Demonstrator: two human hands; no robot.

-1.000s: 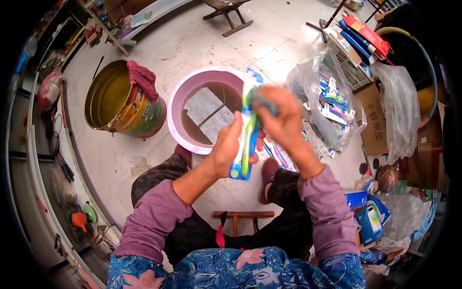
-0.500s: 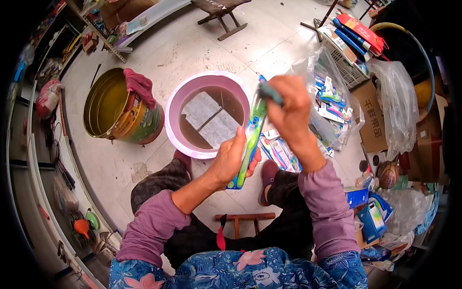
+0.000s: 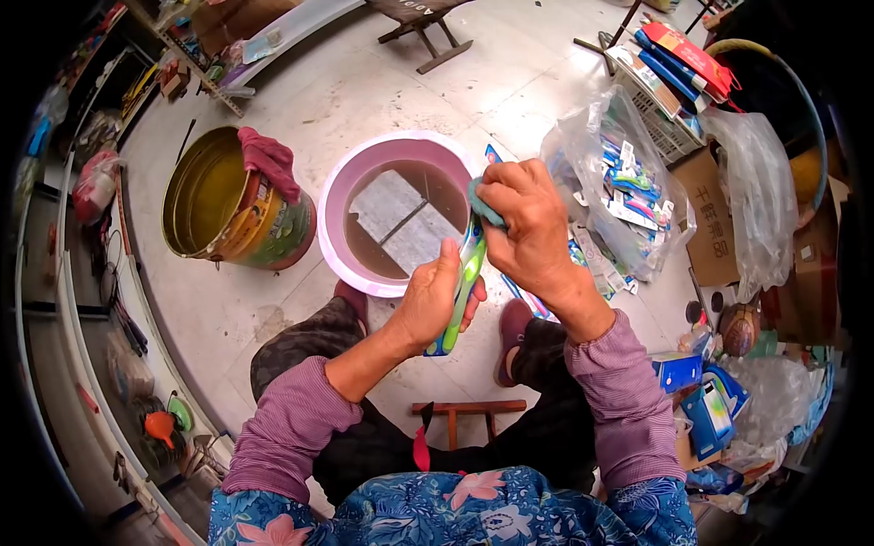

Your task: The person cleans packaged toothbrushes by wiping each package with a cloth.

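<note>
In my left hand (image 3: 428, 305) is a packaged toothbrush (image 3: 467, 282), green and white in a blue-edged pack, tilted with its top to the upper right. My right hand (image 3: 533, 223) grips a dark green cloth (image 3: 482, 202) and presses it against the upper part of the pack. Part of the pack is hidden behind the fingers. Just beyond my hands stands a pink basin (image 3: 332, 214) of murky water with a grey slab-like shape visible in it. More packaged toothbrushes (image 3: 605, 264) lie on the floor behind my right wrist.
A clear plastic bag (image 3: 574, 146) of packaged toothbrushes stands at the right, beside a cardboard box (image 3: 710, 227). To the left is a metal bucket (image 3: 287, 232) with a pink cloth (image 3: 269, 162) over its rim. A folding stool (image 3: 419, 14) stands at the far side.
My right hand has moved down and slightly left along the pack, bringing the cloth lower. My left hand still holds the toothbrush pack in nearly the same place.
</note>
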